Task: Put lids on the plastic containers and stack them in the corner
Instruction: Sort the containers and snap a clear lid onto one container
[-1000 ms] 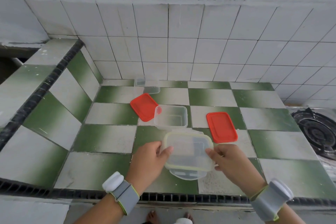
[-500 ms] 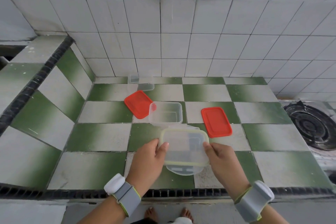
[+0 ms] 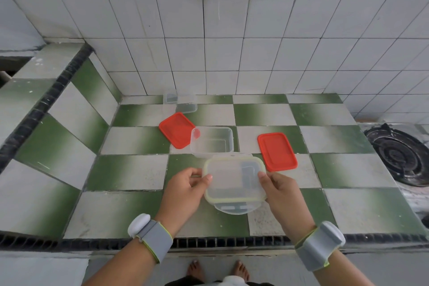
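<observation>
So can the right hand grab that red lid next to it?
Probably yes. The red lid lies flat just beyond the right hand with nothing between, but that hand's grip is on the clear lid first.

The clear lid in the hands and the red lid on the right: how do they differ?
The clear lid is see-through with a yellowish rim; the red lid is opaque. The clear lid is held by the left hand and right hand; the red lid lies untouched on the counter. The clear lid looks larger. Both are rounded rectangles.

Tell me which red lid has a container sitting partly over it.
The left red lid: the open clear container overlaps its right corner. The right red lid lies uncovered.
</observation>
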